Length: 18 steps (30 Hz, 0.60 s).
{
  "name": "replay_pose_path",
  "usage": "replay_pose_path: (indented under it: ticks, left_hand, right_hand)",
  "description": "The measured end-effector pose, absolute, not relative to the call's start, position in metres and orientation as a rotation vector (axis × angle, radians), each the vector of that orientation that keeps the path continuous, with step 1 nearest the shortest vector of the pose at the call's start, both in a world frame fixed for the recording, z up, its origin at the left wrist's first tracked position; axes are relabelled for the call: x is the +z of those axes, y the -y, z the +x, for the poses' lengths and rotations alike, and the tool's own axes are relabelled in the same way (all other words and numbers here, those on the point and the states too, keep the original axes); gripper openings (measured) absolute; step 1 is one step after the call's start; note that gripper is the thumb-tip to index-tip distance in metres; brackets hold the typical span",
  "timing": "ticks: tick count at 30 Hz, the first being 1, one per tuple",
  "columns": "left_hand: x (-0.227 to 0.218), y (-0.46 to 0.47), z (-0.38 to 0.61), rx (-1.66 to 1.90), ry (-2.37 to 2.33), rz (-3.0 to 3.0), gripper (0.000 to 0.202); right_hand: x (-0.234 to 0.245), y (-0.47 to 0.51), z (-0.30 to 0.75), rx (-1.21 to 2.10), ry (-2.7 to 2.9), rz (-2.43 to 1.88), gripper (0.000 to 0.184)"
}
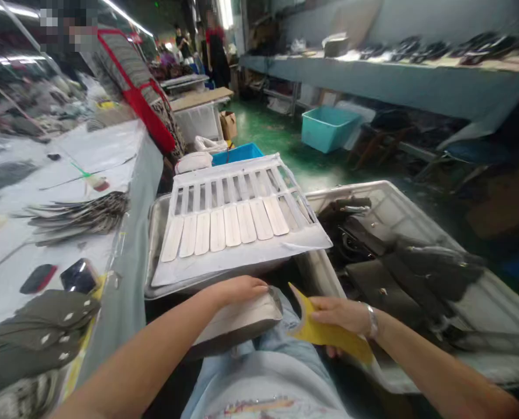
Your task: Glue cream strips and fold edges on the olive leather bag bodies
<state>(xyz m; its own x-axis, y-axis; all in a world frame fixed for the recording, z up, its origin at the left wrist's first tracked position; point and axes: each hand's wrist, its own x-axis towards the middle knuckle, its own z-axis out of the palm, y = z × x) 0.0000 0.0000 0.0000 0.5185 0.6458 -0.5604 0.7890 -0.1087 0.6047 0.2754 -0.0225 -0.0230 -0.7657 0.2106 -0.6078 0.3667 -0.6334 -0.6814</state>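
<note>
Right grip (342,314) clenched on a yellow piece (331,336), pinching it tight! That piece lies on a slant across the lap, its narrow tip pointing up and left just past the fingers, its wide end running down and right beyond the grip. Left grip (237,292) sits palm down on a pale padded piece (237,321), can't tell if it's clenched. Straight ahead, a metal tray (154,244) carrying a white slatted board (237,189); to the right, a plastic bin (350,196) of dark bags (385,279); to the left, the table (102,145).
</note>
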Motion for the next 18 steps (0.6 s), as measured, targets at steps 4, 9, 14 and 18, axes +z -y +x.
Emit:
replay_pose_path:
  ticks: [4,9,14,18]
  left_hand:
    - [0.011,0.036,0.003,-0.09,-1.325,1.958,0.081]
    - [0.003,0.062,0.021,-0.091,-1.589,2.193,0.096]
    - [-0.007,0.068,0.029,-0.098,-1.657,2.303,0.089]
    - [-0.009,0.068,0.025,-0.034,-1.603,2.342,0.094]
  right_hand:
    - [-0.023,0.027,0.268,-2.409,-1.412,0.973,0.038]
    - [-0.016,0.022,0.255,-2.302,-1.592,0.917,0.028]
    - [-0.009,0.016,0.241,-2.25,-1.704,0.951,0.024]
    - [-0.014,0.019,0.236,-2.298,-1.727,1.069,0.025]
